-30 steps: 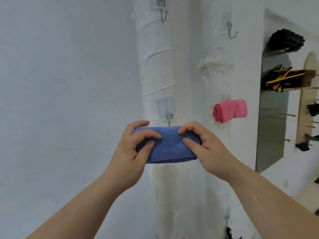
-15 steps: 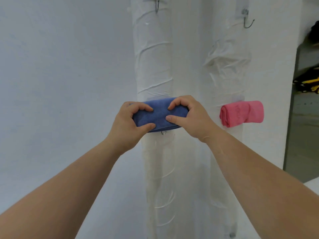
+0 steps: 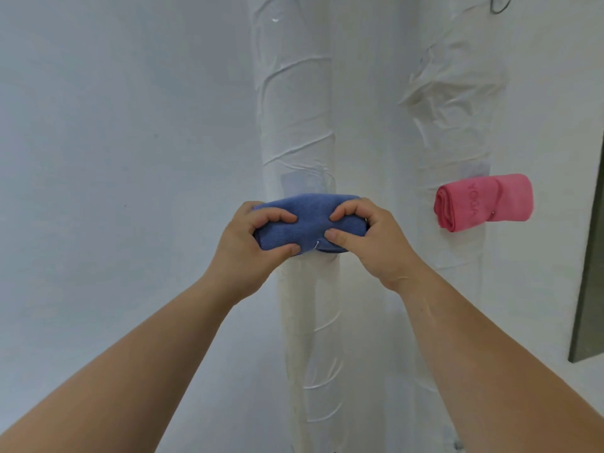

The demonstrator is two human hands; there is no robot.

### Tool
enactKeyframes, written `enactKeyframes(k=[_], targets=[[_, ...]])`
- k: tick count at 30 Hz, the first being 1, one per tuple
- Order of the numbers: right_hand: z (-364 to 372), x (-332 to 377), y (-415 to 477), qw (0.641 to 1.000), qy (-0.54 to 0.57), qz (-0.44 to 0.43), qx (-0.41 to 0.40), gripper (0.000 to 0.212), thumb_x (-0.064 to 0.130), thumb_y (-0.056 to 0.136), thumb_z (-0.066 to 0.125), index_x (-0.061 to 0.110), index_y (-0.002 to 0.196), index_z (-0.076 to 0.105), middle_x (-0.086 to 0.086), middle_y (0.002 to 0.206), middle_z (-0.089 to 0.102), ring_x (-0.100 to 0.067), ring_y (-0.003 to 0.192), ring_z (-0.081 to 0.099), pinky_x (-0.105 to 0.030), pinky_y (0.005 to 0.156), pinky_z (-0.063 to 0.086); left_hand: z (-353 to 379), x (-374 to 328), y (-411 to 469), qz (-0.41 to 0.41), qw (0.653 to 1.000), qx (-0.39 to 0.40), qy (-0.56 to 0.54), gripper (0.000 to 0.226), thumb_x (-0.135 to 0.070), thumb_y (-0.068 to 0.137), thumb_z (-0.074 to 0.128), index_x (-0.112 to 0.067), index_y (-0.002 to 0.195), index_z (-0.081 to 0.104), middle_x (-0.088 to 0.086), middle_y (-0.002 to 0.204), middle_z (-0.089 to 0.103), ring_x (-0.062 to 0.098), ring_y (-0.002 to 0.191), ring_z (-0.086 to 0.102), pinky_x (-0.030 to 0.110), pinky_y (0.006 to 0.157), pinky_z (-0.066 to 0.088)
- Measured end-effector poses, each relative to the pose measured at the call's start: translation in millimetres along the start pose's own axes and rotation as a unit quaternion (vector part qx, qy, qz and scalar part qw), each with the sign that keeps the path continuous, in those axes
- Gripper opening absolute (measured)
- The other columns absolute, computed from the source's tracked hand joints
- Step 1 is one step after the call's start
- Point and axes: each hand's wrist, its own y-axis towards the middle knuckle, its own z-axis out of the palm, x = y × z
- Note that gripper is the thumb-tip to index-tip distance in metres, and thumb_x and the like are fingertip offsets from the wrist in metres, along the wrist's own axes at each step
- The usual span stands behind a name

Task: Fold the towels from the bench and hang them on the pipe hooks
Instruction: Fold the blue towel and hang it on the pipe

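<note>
A folded blue towel [image 3: 310,220] is held against the left white wrapped pipe [image 3: 294,109], just below a clear adhesive hook pad [image 3: 305,184]. My left hand [image 3: 251,246] grips its left end with fingers over the top and thumb underneath. My right hand [image 3: 369,240] pinches its right end the same way. A small metal hook tip [image 3: 316,245] shows at the towel's lower edge between my thumbs. A rolled pink towel [image 3: 483,202] hangs on the right pipe [image 3: 457,103].
A plain white wall [image 3: 114,158] fills the left. Another hook [image 3: 500,6] sits high on the right pipe. A dark grey panel edge [image 3: 588,289] runs down the far right.
Both hands carried the blue towel up and in toward the left pipe, and it now covers the hook there. The view has drawn closer to the pipes.
</note>
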Motion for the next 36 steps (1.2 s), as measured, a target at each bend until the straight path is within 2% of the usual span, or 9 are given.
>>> enactKeyframes(k=[3, 6, 9, 11, 13, 18, 24, 30, 36], targets=[[2.9, -0.3, -2.5, 0.999, -0.04, -0.016, -0.028, 0.032, 0.009, 0.077, 0.083, 0.034, 0.087, 0.065, 0.0, 0.113, 0.062, -0.006, 0.106, 0.06, -0.024, 0.094, 0.045, 3.0, -5.8, 3.0, 0.055, 0.992, -0.05, 0.105, 0.029, -0.032, 0.07, 0.089, -0.03, 0.093, 0.071, 0.0, 0.121, 0.057, 0.003, 0.103, 0.058, 0.016, 0.089, 0.044], [3.0, -2.7, -7.5, 0.978, -0.183, -0.089, -0.054, 0.026, 0.022, 0.08, 0.079, 0.031, 0.094, 0.059, 0.002, 0.133, 0.049, -0.011, 0.126, 0.05, -0.029, 0.106, 0.039, 16.8, -5.7, 5.7, 0.175, 0.922, -0.095, 0.332, 0.032, -0.043, 0.079, 0.077, -0.021, 0.098, 0.065, 0.009, 0.144, 0.053, 0.031, 0.129, 0.052, 0.054, 0.11, 0.036], [4.9, -9.0, -12.6, 0.897, -0.38, -0.215, -0.066, 0.032, 0.025, 0.09, 0.066, 0.022, 0.12, 0.055, -0.003, 0.155, 0.043, -0.027, 0.147, 0.036, -0.045, 0.117, 0.033, 28.0, 4.2, 0.0, 0.232, 0.859, -0.074, 0.451, 0.041, -0.038, 0.1, 0.055, -0.022, 0.137, 0.051, 0.004, 0.161, 0.039, 0.035, 0.15, 0.029, 0.066, 0.118, 0.016], [7.8, -11.8, -13.3, 0.839, -0.477, -0.259, -0.048, 0.05, 0.025, 0.1, 0.052, 0.021, 0.149, 0.043, -0.002, 0.163, 0.033, -0.03, 0.154, 0.022, -0.053, 0.121, 0.024, 29.0, 15.5, -1.4, 0.231, 0.844, -0.061, 0.481, 0.055, -0.039, 0.105, 0.041, -0.022, 0.157, 0.031, 0.001, 0.167, 0.025, 0.032, 0.155, 0.018, 0.066, 0.12, 0.01], [9.0, -14.7, -10.1, 0.814, -0.517, -0.261, -0.035, 0.057, 0.026, 0.104, 0.042, 0.018, 0.158, 0.028, -0.002, 0.167, 0.022, -0.031, 0.156, 0.012, -0.057, 0.122, 0.018, 28.2, 22.9, 0.3, 0.223, 0.845, -0.051, 0.483, 0.059, -0.04, 0.107, 0.032, -0.021, 0.161, 0.018, 0.0, 0.169, 0.015, 0.03, 0.156, 0.011, 0.066, 0.12, 0.005], [14.6, -29.8, -5.0, 0.861, -0.45, -0.236, -0.028, 0.066, 0.029, 0.102, 0.038, 0.014, 0.16, 0.009, -0.006, 0.169, 0.012, -0.031, 0.157, 0.003, -0.06, 0.123, 0.012, 31.7, 34.9, 8.2, 0.24, 0.86, -0.049, 0.449, 0.062, -0.045, 0.107, 0.02, -0.015, 0.16, 0.01, 0.005, 0.168, 0.011, 0.032, 0.156, 0.013, 0.065, 0.121, 0.005], [30.8, -51.6, -2.0, 0.912, -0.318, -0.246, -0.079, 0.058, 0.028, 0.099, 0.042, 0.01, 0.153, 0.03, -0.013, 0.16, 0.032, -0.035, 0.155, 0.015, -0.062, 0.119, 0.023, 43.0, 50.7, 11.0, 0.275, 0.873, -0.091, 0.392, 0.059, -0.043, 0.106, 0.024, -0.011, 0.156, 0.026, 0.008, 0.163, 0.027, 0.036, 0.152, 0.025, 0.065, 0.12, 0.014], [34.9, -57.1, -4.0, 0.923, -0.293, -0.236, -0.08, 0.057, 0.028, 0.101, 0.04, 0.009, 0.154, 0.03, -0.014, 0.161, 0.03, -0.035, 0.155, 0.014, -0.062, 0.119, 0.024, 49.4, 54.8, 6.8, 0.259, 0.889, -0.105, 0.362, 0.059, -0.043, 0.105, 0.025, -0.011, 0.154, 0.029, 0.01, 0.161, 0.031, 0.035, 0.151, 0.027, 0.061, 0.121, 0.02], [27.8, -47.6, -10.8, 0.913, -0.365, -0.177, -0.037, 0.065, 0.036, 0.103, 0.033, 0.017, 0.16, 0.007, -0.008, 0.169, 0.002, -0.031, 0.157, -0.002, -0.058, 0.124, 0.008, 45.8, 49.8, 2.0, 0.219, 0.9, -0.059, 0.372, 0.062, -0.047, 0.106, 0.022, -0.016, 0.159, 0.015, 0.006, 0.167, 0.02, 0.033, 0.155, 0.014, 0.059, 0.124, 0.009]])
